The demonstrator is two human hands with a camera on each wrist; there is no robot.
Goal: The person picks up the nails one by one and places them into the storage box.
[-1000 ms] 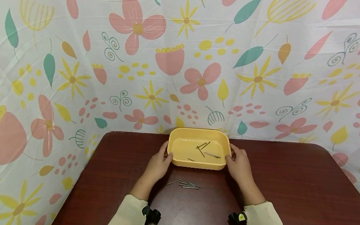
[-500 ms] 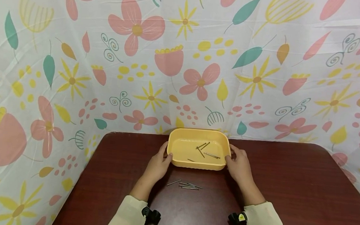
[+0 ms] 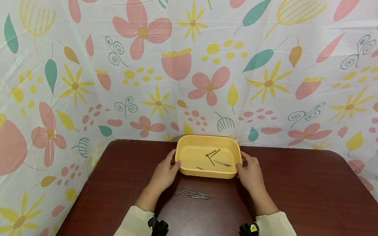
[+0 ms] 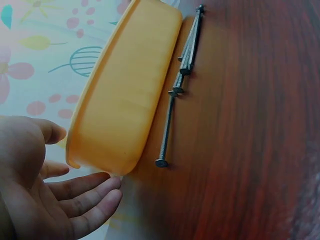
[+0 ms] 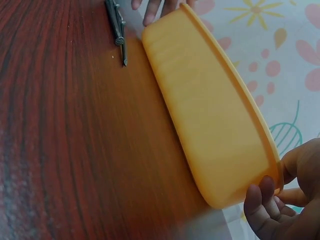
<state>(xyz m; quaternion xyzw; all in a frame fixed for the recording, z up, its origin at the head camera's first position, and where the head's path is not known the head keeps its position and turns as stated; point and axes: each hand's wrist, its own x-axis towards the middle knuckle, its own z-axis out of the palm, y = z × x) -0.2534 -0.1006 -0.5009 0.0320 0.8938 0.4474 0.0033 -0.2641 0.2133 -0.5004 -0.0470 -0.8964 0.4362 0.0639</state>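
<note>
A yellow plastic tray (image 3: pixel 208 173) stands at the far edge of the table. My left hand (image 3: pixel 164 173) holds its left end, with the thumb at the front corner. At the opposite end, my right hand (image 3: pixel 252 176) grips the tray, thumb by the rim and fingers against the end wall (image 5: pixel 240 187). Several metal nails (image 3: pixel 222 163) lie scattered on the tray floor. In front of it, several more nails (image 3: pixel 198 195) lie in a loose bunch on the table, one (image 4: pixel 167 130) slanting off at the left.
The dark red-brown wooden table (image 3: pixel 302 191) has rounded far corners. Behind it hangs a white sheet (image 3: pixel 201 126) with a flower print, right behind the tray. A black strap mount sits on each wrist, below pale sleeves (image 3: pixel 135 224).
Hands, tray and nails keep their places. Only the head view has shifted very slightly.
</note>
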